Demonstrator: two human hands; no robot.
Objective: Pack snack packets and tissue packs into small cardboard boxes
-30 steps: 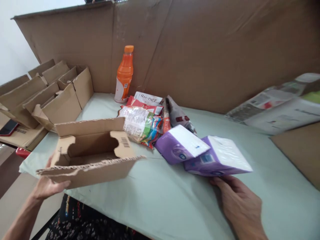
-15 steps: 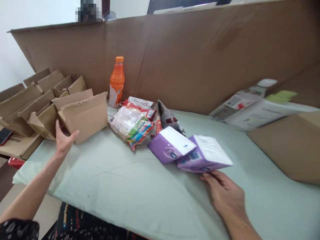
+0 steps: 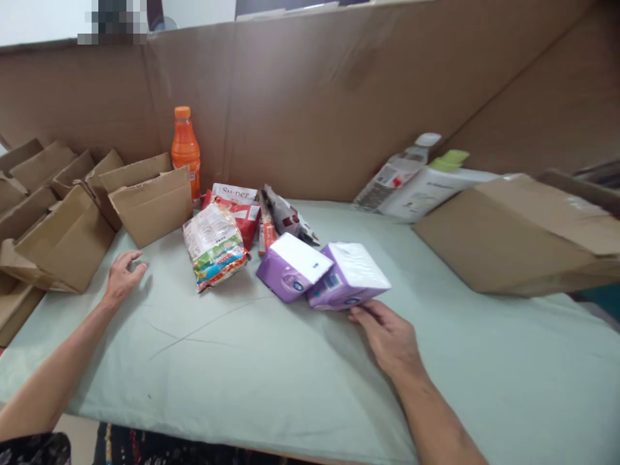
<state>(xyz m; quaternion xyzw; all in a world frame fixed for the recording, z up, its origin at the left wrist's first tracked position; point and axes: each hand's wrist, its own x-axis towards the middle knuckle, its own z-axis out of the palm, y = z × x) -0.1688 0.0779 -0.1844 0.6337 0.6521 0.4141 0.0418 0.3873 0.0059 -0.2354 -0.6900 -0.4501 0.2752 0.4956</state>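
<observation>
My left hand (image 3: pixel 124 278) hovers over the table with fingers spread and curved, holding nothing. Just beyond it stands an open cardboard box (image 3: pixel 152 210), not touched by the hand. My right hand (image 3: pixel 387 336) pinches the near lower corner of a purple-and-white tissue pack (image 3: pixel 349 276); its fingertips are partly hidden under the pack. Against that pack's left side leans a second tissue pack (image 3: pixel 293 266). Left of both lies a colourful snack bag (image 3: pixel 216 245), in front of a red bag (image 3: pixel 245 223) and a dark-and-white bag (image 3: pixel 290 216).
An orange drink bottle (image 3: pixel 186 152) stands behind the box. Several open cardboard boxes (image 3: pixel 68 239) crowd the left side. A clear bottle (image 3: pixel 392 177) and a white bottle with a green cap (image 3: pixel 431 190) lie by a large carton (image 3: pixel 513 239). A tall cardboard wall (image 3: pixel 310 116) closes the back.
The view has turned right. My left hand has let go of the cardboard box and drawn back towards me. My right hand stays at the same tissue pack.
</observation>
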